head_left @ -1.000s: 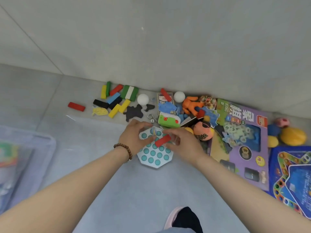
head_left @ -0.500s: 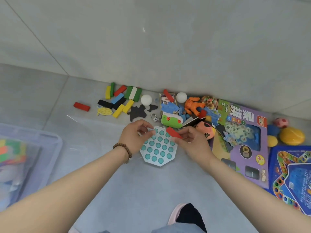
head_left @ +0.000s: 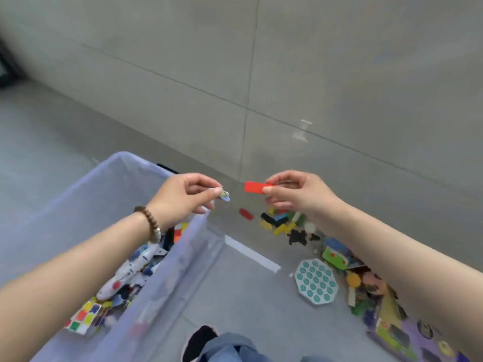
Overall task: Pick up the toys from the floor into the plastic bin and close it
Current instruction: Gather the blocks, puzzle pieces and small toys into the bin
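Observation:
My left hand [head_left: 183, 197] pinches a small pale toy piece [head_left: 224, 195] in the air above the right rim of the clear plastic bin [head_left: 183, 257]. My right hand [head_left: 300, 194] pinches a flat red block [head_left: 254, 187] at the same height, a little to the right of the bin. Inside the bin lie a white toy plane [head_left: 130, 270], a colourful cube [head_left: 83, 317] and other toys. On the floor to the right stay a teal pop-it toy [head_left: 316, 280] and a pile of coloured blocks [head_left: 282, 223].
A grey wall [head_left: 287, 74] rises right behind the toys. A purple game box [head_left: 397, 327] and mixed small toys lie under my right forearm. A lone red block [head_left: 246, 213] rests near the bin's corner. My foot and knee [head_left: 222, 346] show at the bottom.
Both hands have lifted off the pop-it toy and swung left toward the bin, each carrying a small piece. The view has turned left, bringing the bin into the middle.

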